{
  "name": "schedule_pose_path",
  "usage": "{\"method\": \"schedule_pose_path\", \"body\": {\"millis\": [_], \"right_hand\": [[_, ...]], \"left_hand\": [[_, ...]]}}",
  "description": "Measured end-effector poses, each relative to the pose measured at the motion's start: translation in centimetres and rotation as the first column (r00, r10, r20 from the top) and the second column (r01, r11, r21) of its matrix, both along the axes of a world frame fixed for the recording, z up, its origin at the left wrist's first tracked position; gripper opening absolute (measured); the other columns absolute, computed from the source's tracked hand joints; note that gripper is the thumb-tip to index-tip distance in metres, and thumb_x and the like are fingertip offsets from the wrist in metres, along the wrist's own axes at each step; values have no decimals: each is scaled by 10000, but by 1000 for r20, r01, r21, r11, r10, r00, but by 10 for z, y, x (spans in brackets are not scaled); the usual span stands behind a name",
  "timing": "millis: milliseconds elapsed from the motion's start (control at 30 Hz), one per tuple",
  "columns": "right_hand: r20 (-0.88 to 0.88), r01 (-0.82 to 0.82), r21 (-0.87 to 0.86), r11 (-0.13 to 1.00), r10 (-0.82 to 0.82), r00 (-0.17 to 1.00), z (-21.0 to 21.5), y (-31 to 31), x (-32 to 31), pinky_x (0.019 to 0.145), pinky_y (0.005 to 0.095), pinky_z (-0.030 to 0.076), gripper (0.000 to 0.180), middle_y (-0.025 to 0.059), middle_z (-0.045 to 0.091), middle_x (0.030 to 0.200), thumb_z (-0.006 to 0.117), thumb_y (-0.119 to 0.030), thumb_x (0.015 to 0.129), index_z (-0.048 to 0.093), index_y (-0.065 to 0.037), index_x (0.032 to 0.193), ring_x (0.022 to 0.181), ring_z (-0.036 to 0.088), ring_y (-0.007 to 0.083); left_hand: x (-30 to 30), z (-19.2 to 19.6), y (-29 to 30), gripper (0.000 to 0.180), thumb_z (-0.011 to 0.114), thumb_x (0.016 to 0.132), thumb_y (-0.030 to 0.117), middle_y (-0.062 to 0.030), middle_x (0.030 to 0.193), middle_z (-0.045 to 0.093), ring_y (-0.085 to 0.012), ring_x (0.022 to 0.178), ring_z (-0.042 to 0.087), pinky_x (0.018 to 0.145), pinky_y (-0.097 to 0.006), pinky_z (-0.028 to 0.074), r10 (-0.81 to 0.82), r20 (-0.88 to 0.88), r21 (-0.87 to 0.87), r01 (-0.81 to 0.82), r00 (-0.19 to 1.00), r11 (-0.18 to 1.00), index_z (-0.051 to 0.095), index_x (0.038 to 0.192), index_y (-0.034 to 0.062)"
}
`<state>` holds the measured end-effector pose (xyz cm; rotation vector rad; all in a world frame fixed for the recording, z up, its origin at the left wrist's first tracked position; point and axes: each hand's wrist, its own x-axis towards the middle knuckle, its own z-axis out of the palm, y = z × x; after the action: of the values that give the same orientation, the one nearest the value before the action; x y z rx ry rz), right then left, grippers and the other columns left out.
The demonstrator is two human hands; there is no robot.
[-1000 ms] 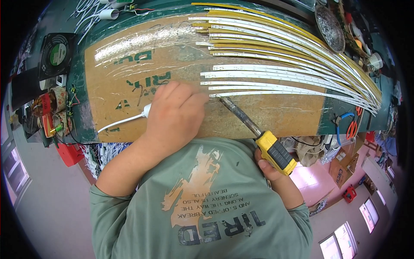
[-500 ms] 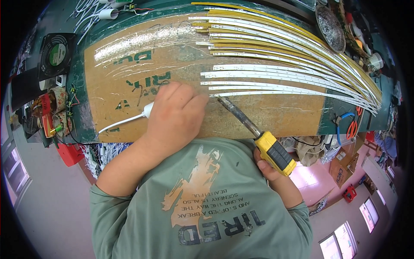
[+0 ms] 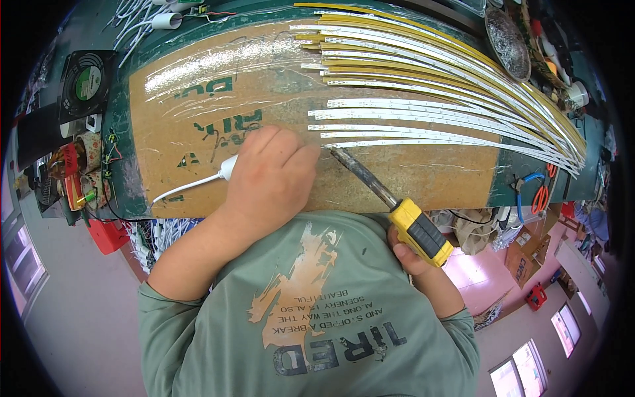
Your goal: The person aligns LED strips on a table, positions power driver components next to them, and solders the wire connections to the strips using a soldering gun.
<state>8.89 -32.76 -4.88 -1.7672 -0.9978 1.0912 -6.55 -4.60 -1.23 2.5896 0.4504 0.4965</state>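
My left hand point(image 3: 274, 175) rests over the cardboard, closed round a white plug-like end point(image 3: 229, 168) with a white cable point(image 3: 188, 187) trailing left from it. Its fingertips, and whatever they pinch, are hidden beneath the hand. In my right hand point(image 3: 409, 259) is a soldering iron point(image 3: 423, 233) with a yellow and black handle, mostly covering that hand. The iron's dark tip touches or hovers just at the left end of the nearest white LED strip point(image 3: 410, 142), close to my left hand; contact is hard to tell.
Several white and yellow LED strips point(image 3: 423, 83) fan out to the right over the cardboard sheet point(image 3: 165, 132). A black fan point(image 3: 86, 83) stands at the left. Blue-handled pliers point(image 3: 520, 195) and orange-handled scissors point(image 3: 540, 197) lie at the right edge, with a metal dish point(image 3: 508, 43) behind.
The soldering iron has shifted slightly left, bringing its tip nearer to the end of the strip and my left hand. My left hand has barely moved.
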Motion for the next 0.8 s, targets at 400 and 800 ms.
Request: {"method": "schedule_pose_path", "body": {"millis": [400,800], "right_hand": [[-136,48,39,998,-42,990,-5,-10,-3,653,395,483,238,92,610,781,690,-308,854,621,-86,800,723,607,310],[-131,34,34,999,-29,991,-8,-13,-2,647,398,479,256,91,595,765,690,-324,854,612,-91,785,717,599,312]], "left_hand": [[1,0,0,244,691,697,-2,-69,817,553,-278,771,551,677,-388,453,-6,-4,4,6,1000,1000,687,932,65],[1,-1,-1,248,688,689,-11,-62,818,551,-270,777,547,675,-383,451,-6,1,29,6,1000,1000,680,923,69]]}}
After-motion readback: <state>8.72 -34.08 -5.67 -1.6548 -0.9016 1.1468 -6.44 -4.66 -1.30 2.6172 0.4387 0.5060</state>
